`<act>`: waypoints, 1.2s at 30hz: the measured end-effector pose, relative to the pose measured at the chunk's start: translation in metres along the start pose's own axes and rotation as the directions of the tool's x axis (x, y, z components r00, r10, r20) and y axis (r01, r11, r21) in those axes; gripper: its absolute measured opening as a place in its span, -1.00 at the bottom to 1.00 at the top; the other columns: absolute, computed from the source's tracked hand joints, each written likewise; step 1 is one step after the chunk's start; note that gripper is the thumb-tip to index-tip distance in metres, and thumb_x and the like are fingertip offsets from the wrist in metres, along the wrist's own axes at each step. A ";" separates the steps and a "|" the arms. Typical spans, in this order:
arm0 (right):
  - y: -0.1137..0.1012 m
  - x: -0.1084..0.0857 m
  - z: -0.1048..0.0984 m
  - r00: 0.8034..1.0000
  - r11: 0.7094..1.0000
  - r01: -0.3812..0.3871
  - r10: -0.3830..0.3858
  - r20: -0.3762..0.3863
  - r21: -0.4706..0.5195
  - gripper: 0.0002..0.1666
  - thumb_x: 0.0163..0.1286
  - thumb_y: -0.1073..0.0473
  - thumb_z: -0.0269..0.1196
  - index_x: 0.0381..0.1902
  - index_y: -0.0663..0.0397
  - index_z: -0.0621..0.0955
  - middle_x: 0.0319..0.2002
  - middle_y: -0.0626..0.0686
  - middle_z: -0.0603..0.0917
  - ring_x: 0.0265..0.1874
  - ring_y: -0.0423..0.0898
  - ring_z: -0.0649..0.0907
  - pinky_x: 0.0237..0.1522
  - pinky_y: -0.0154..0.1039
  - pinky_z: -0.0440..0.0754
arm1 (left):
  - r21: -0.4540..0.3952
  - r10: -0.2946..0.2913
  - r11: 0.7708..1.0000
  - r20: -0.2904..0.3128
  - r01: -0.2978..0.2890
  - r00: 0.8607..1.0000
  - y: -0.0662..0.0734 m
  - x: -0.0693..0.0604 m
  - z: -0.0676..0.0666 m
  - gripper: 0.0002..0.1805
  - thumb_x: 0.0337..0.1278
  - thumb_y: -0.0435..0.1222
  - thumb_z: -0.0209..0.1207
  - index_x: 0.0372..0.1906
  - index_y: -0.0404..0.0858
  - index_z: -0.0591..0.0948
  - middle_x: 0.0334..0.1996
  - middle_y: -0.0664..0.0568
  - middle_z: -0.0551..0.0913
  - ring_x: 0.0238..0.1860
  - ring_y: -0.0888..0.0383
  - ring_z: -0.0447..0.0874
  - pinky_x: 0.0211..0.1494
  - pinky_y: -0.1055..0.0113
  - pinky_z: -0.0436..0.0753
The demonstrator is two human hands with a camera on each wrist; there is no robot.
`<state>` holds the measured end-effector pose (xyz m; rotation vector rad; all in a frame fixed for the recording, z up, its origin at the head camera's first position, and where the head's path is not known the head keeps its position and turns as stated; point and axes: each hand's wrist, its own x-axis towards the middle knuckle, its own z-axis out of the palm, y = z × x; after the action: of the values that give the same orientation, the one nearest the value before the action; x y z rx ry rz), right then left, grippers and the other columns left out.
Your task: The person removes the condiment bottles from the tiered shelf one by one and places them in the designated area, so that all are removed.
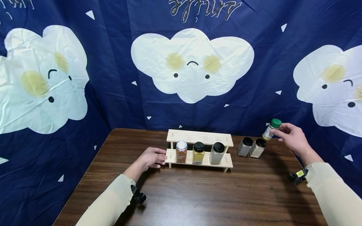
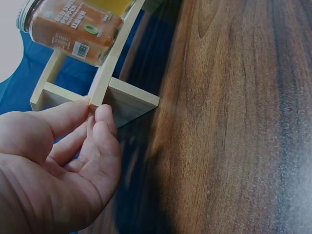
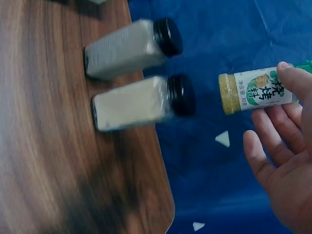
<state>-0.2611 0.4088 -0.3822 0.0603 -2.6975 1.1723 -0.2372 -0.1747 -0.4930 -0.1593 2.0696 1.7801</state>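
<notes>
My right hand (image 1: 292, 138) pinches a green-capped seasoning jar (image 1: 272, 129) between thumb and fingers, held tilted in the air; in the right wrist view its labelled body (image 3: 258, 89) shows a yellowish powder. With thumb and fingertips my left hand (image 1: 152, 158) pinches the left end of the lower tier of a two-tier wooden rack (image 1: 200, 137). On that tier stand a silver-lidded red pepper jar (image 1: 181, 152), a black-lidded jar of yellow powder (image 1: 198, 153) and a black-lidded jar of greyish powder (image 1: 216, 153). The left wrist view shows the fingertips at the rack's corner (image 2: 100, 92).
Right of the rack, two black-lidded jars stand side by side on the brown wooden table (image 1: 198, 194): a grey one (image 1: 244, 147) and a cream one (image 1: 257, 148). A blue cloth with white clouds (image 1: 192, 113) hangs behind the table and at both sides.
</notes>
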 end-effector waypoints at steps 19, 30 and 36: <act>0.060 -0.023 0.016 0.999 0.997 -0.047 0.046 0.025 0.053 -0.45 0.42 0.07 0.38 0.09 0.45 0.52 -0.35 -0.29 0.66 -0.42 -0.35 0.70 -0.40 -0.37 0.74 | 0.000 0.000 1.000 -0.013 0.000 1.000 0.000 -0.002 -0.001 -0.49 0.22 -0.42 0.33 0.27 -0.45 0.54 -0.39 0.03 0.76 -0.42 0.19 0.75 -0.47 0.40 0.68; 0.081 -0.034 0.039 0.993 0.990 -0.110 0.106 0.044 0.093 -0.41 0.43 0.12 0.37 0.13 0.52 0.46 -0.18 0.02 0.71 -0.38 -0.34 0.72 -0.33 -0.30 0.78 | 0.011 -0.001 1.000 -0.019 0.001 1.000 0.001 -0.003 0.001 -0.51 0.23 -0.42 0.32 0.26 -0.44 0.55 -0.39 0.03 0.77 -0.40 0.18 0.76 -0.46 0.39 0.69; 0.086 -0.037 0.047 0.990 0.989 -0.136 0.135 0.030 0.052 -0.39 0.43 0.12 0.37 0.16 0.53 0.44 -0.11 0.24 0.71 -0.41 -0.27 0.73 -0.35 -0.25 0.79 | 0.006 -0.001 1.000 -0.015 0.001 1.000 0.000 -0.001 0.001 -0.51 0.23 -0.42 0.32 0.25 -0.44 0.55 -0.41 0.02 0.76 -0.40 0.18 0.75 -0.48 0.39 0.68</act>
<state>-0.2422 0.4323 -0.4826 -0.1019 -2.7297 1.2916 -0.2356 -0.1737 -0.4926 -0.1731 2.0843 1.7774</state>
